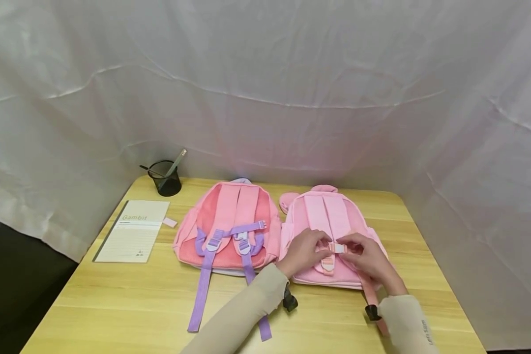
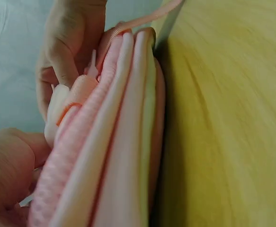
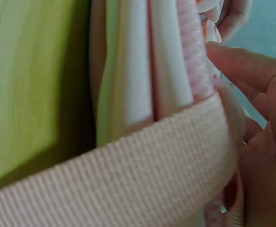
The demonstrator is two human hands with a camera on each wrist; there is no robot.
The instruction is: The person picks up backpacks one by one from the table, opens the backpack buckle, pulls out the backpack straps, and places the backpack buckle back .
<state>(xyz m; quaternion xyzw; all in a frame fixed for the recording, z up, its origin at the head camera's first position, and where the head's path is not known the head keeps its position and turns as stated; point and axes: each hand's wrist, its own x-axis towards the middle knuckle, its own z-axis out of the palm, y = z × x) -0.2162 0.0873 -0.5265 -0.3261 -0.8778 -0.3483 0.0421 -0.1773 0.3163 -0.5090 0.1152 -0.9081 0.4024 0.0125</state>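
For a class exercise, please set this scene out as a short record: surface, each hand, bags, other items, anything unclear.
Surface: wood-grain table
Left hand: pinches the left end of a pale buckle
Right hand: pinches its right end
Bag under hands: pale pink backpack, strap side up
Bag to its left: pink backpack with purple straps
Other items: notebook, black mesh pen cup
Unclear: whether the pale buckle is fully fastened

Bare desk [image 1: 409, 241] offers passage right of the pale pink backpack [image 1: 332, 209]; on its left, a coral-pink backpack [image 1: 227, 216] blocks the way, purple webbing straps [image 1: 201, 295] trailing frontward.
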